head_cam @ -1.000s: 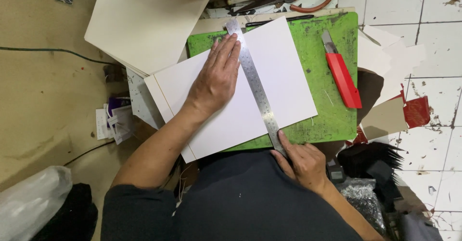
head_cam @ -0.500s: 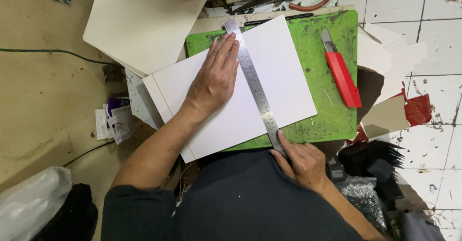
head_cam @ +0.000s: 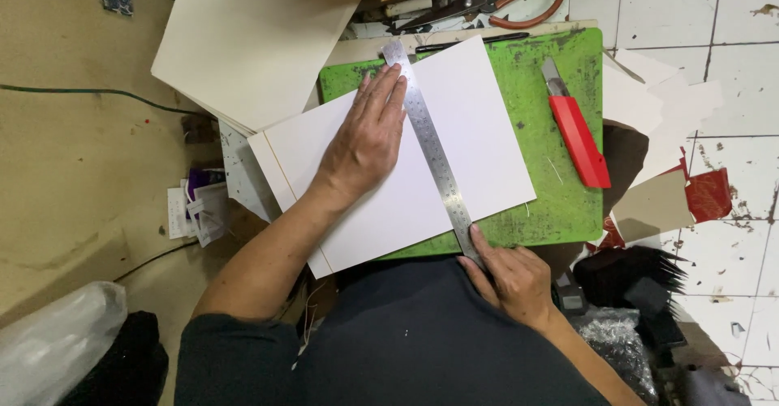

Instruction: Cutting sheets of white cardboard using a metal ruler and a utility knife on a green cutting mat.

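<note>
Ruler [head_cam: 430,150]: left hand [head_cam: 365,142] presses flat beside it on the white sheet [head_cam: 479,122], fingers spread; right hand [head_cam: 515,280] pinches its near end (keep both firm).

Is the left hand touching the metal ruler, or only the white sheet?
Touching. In the head view the left hand lies flat on the white sheet, and its fingers press against the left edge of the metal ruler, no gap visible.

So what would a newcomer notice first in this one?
Probably the green mat at centre, with a white sheet on it and a steel ruler lying diagonally across the sheet. The left hand lies flat on the sheet against the ruler, while the right hand touches the ruler's near end. A red knife lies untouched on the mat's right side.
</note>
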